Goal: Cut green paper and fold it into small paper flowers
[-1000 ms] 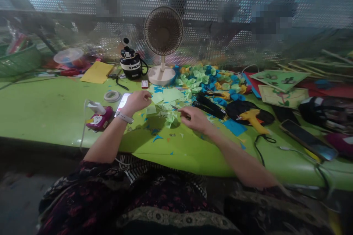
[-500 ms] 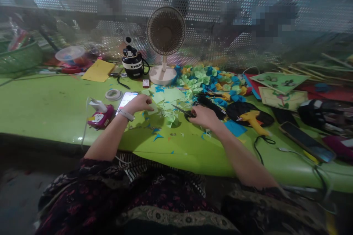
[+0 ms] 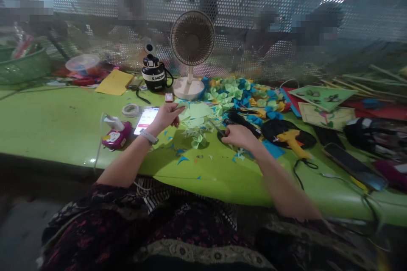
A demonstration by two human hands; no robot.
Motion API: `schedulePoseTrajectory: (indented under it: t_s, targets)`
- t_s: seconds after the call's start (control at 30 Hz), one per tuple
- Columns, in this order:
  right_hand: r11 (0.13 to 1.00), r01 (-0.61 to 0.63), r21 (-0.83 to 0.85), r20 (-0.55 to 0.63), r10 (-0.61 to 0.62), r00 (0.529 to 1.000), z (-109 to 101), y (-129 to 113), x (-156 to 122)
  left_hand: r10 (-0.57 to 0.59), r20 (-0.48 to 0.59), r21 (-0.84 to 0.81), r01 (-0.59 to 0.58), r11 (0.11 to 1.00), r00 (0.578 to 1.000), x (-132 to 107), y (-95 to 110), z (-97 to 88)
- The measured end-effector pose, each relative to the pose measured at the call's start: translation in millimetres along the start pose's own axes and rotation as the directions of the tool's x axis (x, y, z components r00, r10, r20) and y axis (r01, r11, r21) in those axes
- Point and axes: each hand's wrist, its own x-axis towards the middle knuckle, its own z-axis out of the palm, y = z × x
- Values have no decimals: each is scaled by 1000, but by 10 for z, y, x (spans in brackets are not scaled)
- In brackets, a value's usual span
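Note:
My left hand (image 3: 167, 115) is lifted a little above the green table (image 3: 57, 118), its fingers pinched on a pale green paper piece (image 3: 182, 109). Beside it lies a pile of light green paper squares (image 3: 195, 112) and a folded green paper flower (image 3: 199, 140). My right hand (image 3: 238, 134) rests on the table with its fingers closed around the black handles of scissors (image 3: 219, 129), whose blades point up and left toward the paper pile. A lit phone (image 3: 146, 119) lies just left of my left hand.
A small white fan (image 3: 191, 51) and a black jug (image 3: 154, 75) stand behind the paper. Folded blue, green and yellow paper flowers (image 3: 244, 93) pile at centre right. A yellow glue gun (image 3: 291, 137), another phone (image 3: 354, 160), tape roll (image 3: 130, 110) and pink gadget (image 3: 114, 137) lie around.
My left hand has risen off the table with a green paper piece. My right hand slid right, took hold of the scissors' handles and stayed there.

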Motion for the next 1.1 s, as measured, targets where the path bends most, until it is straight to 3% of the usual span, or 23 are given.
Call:
schedulePoseTrajectory:
  t_s: [0.1, 0.17, 0.27, 0.33, 0.4, 0.47, 0.57, 0.7, 0.87, 1.1]
  targets:
    - [964, -27, 266, -22, 34, 999, 13, 42, 34, 55, -19, -166, -58, 984, 998, 9, -21, 38]
    - [830, -30, 557, -22, 51, 998, 45, 40, 56, 106, -17, -215, -108, 971, 994, -1, -30, 54]
    - [414, -15, 910, -11, 59, 998, 101, -24, 79, 170, 59, -228, -152, 962, 984, -45, -27, 89]
    - [132, 3, 991, -11, 67, 998, 124, -88, 79, 181, 103, -287, -145, 947, 978, -78, -23, 127]
    - [-61, 15, 998, -12, 51, 999, 131, -149, 61, 178, 108, -317, -136, 939, 978, -101, -31, 173]
    - [-171, 0, 985, -2, -12, 1000, 130, -198, 30, 173, 105, -313, -132, 940, 979, -119, -53, 212]
    - [-231, -18, 973, -5, -99, 995, 142, -251, -11, 186, 174, -358, -114, 927, 967, -153, -88, 253]
    - [-247, 95, 964, -103, -20, 994, 205, -283, 6, 207, 223, -390, -107, 915, 953, -203, -98, 318]
    - [-197, 211, 957, -193, 109, 975, 273, -298, 71, 211, 127, -399, -145, 906, 969, -226, -84, 432]
    - [-48, 383, 922, -377, 104, 920, 355, -374, 84, 176, 198, -448, -71, 891, 964, -315, -87, 559]
